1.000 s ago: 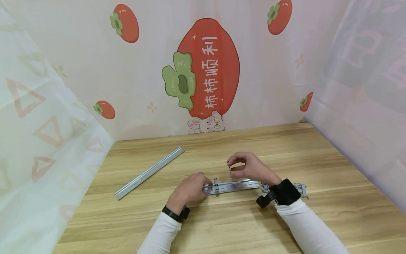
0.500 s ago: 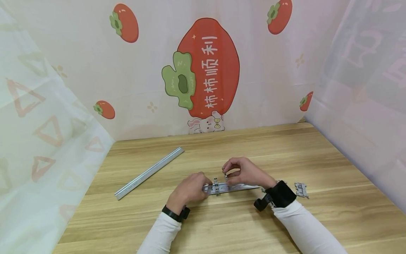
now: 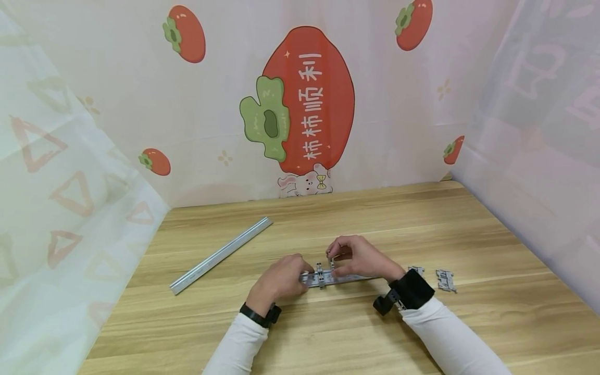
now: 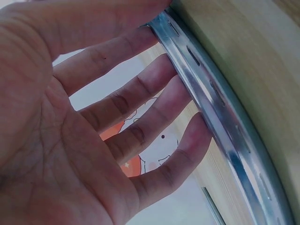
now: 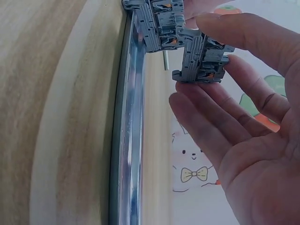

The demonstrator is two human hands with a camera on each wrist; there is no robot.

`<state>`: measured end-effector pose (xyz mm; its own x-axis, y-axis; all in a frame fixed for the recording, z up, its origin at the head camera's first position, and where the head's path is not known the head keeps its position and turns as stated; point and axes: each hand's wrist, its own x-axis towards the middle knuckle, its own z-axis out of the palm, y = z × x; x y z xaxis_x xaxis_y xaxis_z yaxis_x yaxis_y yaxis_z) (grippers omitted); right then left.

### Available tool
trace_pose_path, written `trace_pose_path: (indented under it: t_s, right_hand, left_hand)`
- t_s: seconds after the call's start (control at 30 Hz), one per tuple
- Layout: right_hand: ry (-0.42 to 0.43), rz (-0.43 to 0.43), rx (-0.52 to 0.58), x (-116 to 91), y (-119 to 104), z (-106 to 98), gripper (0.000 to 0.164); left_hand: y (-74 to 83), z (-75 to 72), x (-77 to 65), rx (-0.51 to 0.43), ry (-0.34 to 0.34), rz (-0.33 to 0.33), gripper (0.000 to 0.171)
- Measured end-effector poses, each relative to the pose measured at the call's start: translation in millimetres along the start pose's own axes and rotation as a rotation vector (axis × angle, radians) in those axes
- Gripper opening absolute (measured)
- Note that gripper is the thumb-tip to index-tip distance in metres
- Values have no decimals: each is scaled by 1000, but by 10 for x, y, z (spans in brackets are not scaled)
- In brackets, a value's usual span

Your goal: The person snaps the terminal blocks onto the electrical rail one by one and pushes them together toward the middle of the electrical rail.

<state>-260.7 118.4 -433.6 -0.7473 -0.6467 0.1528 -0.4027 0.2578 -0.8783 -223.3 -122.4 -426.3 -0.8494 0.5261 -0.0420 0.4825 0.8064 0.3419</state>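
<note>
A slotted metal DIN rail lies across the middle of the table. My left hand grips its left end, thumb on one edge and fingertips along the other, as the left wrist view shows of the rail. Just right of that hand, a grey terminal block sits crosswise on the rail. My right hand pinches a second grey terminal block upright between thumb and fingers. It is close over the rail, a little to the right of the seated block.
Another bare DIN rail lies diagonally at the left. To the right, beyond the right wrist, lie a loose terminal block and one partly hidden terminal block. A printed curtain rises behind the table.
My right hand has come down and left, bringing its terminal block from above the rail close to the seated one. My left hand and the rail keep their place.
</note>
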Motion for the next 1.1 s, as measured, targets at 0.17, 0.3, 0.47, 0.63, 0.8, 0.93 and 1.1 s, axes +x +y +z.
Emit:
trace_pose_path:
  t_s: [0.17, 0.3, 0.47, 0.63, 0.8, 0.93, 1.1]
  right_hand:
    - [-6, 3, -45, 7, 6, 6, 32]
    - [-19, -1, -81, 6, 13, 18, 31]
    - [-27, -14, -125, 0, 20, 42, 30]
    - [-38, -8, -135, 0, 43, 71, 29]
    - [-53, 8, -157, 0, 54, 90, 28]
    - [-61, 18, -178, 4, 44, 106, 28]
    - [-59, 13, -198, 10, 26, 118, 29]
  left_hand:
    - [0, -9, 2, -4, 0, 8, 17]
    - [-3, -12, 1, -5, 2, 13, 17]
    - [-3, -8, -2, -4, 4, 12, 17]
    - [-1, -8, -5, -1, 8, 19, 17]
    - [-2, -9, -3, 1, 13, 28, 16]
    - [-3, -12, -4, -2, 15, 32, 14]
    - [-5, -11, -6, -5, 17, 37, 14]
